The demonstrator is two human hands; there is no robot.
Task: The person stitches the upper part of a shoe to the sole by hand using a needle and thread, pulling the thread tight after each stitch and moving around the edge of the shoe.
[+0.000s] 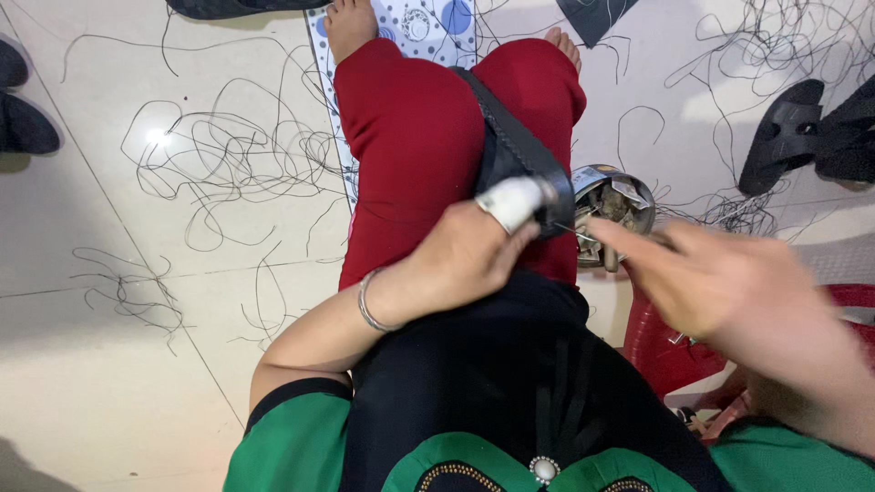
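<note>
A black leather sandal piece (510, 146) lies across my lap, over red trousers. My left hand (460, 260) grips its near end; a white tape wrap (512, 200) covers one finger. My right hand (720, 273) is blurred just to the right. It pinches a thin needle (570, 228) whose tip meets the black piece's edge.
A round metal tin (612, 202) with small items stands by my right knee. A red plastic stool (674, 351) is under my right arm. Loose black threads (228, 150) litter the pale tiled floor. Black sandals (793, 132) lie at the right, and dark shoes (23, 123) at the left.
</note>
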